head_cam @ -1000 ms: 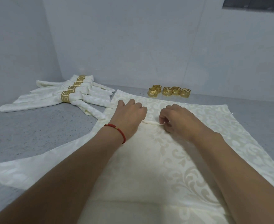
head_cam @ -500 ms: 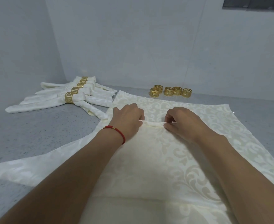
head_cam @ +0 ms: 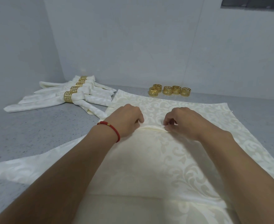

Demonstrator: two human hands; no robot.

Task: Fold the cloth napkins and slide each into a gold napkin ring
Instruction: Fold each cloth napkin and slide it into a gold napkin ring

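Cream damask cloth napkin (head_cam: 173, 159) lies spread over the grey speckled counter (head_cam: 28, 135), filling the centre and lower part of the head view. Near mid-frame the left hand (head_cam: 126, 120) and the right hand (head_cam: 183, 122) each pinch one end of a small raised pleat (head_cam: 152, 127) in the napkin, fingers closed on the fabric. A red bracelet (head_cam: 112, 129) circles the left wrist. At upper left, a fan of finished napkins (head_cam: 60, 97) sits on the counter, each inside a gold ring. Five loose gold napkin rings (head_cam: 169, 91) stand in a cluster just beyond the napkin's far edge, against the pale wall (head_cam: 133, 46).
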